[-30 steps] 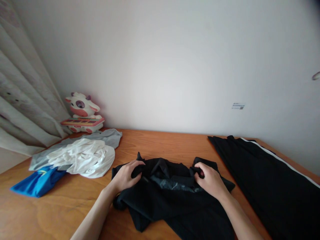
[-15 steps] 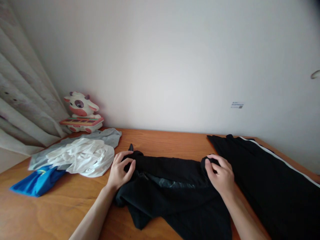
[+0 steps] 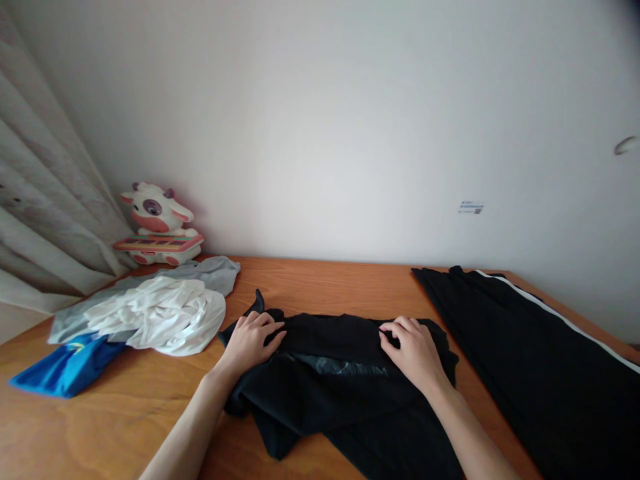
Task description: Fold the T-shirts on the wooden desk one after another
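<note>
A black garment point(image 3: 340, 400) lies bunched on the wooden table in front of me, its upper edge a folded band with a dark, shiny lining strip showing below it. My left hand point(image 3: 255, 340) is at the left end of this band, thumb and fingers pinched on the cloth. At the band's right part, my right hand point(image 3: 407, 347) has its thumb and index finger curled together on the fabric. Some cloth spreads out to the right beyond that hand.
Black fabric with a white stripe point(image 3: 515, 360) lies at the right. On the left are a white cloth point(image 3: 165, 313), a grey cloth point(image 3: 220, 270) and a blue cloth point(image 3: 70, 367). A cow toy with a keyboard point(image 3: 160, 227) stands by the curtain point(image 3: 45, 187) on the table point(image 3: 310, 283).
My right hand has moved left along the band, and cloth at the right end has spread out. My left hand has shifted slightly right. The view has turned a little.
</note>
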Demonstrator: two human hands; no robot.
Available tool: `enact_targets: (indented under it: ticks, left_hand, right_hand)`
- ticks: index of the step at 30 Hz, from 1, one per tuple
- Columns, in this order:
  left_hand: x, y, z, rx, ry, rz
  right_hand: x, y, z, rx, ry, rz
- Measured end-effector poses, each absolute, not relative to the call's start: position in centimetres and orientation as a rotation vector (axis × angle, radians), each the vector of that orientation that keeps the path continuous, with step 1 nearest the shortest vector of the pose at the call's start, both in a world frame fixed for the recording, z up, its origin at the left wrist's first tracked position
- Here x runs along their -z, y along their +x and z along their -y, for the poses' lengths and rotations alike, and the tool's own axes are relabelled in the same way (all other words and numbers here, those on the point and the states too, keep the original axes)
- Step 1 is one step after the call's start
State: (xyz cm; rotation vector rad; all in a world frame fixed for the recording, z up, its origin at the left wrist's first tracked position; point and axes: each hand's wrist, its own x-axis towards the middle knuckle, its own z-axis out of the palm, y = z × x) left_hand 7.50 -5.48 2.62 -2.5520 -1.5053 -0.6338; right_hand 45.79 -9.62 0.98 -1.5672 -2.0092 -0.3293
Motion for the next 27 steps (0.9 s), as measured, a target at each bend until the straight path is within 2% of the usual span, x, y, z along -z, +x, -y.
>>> enact_targets:
  ticks: [4,9,12,15,20,23,27]
  left_hand:
    - [-3.1,8.0,6.1,0.634,-2.637,1.451]
    - [-4.4,8.2,6.8,1.033,-2.412,1.572]
    - [-5.2,8.2,7.2,1.116,-2.429,1.469]
    - [-4.9,8.5,7.3,0.96,-2.617,1.355]
    - [-2.9,9.2,6.6,0.878,-2.602,1.542]
    - [-2.6,9.5,6.5,0.952,-2.573,1.563]
    - [-3.4,10.1,7.2,1.226,-2.376,1.572]
  right_hand:
    - [-1.8,45.4,10.1,0.452,-1.545,1.938]
    - [-3.0,45.1,10.6,0.554,-1.479,1.739]
    - [-3.6,45.2,10.9,0.481,-1.391,1.704]
    - [-3.5,45.5,11.0,0.323,-1.252,1.904]
    - [-1.6,45.3,10.2,0.141,-1.392,2.066]
    - [-0.7,45.1,9.6,0.147,-1.462,2.04]
    - [-1.1,44.9,9.7,0.249,-1.462,1.928]
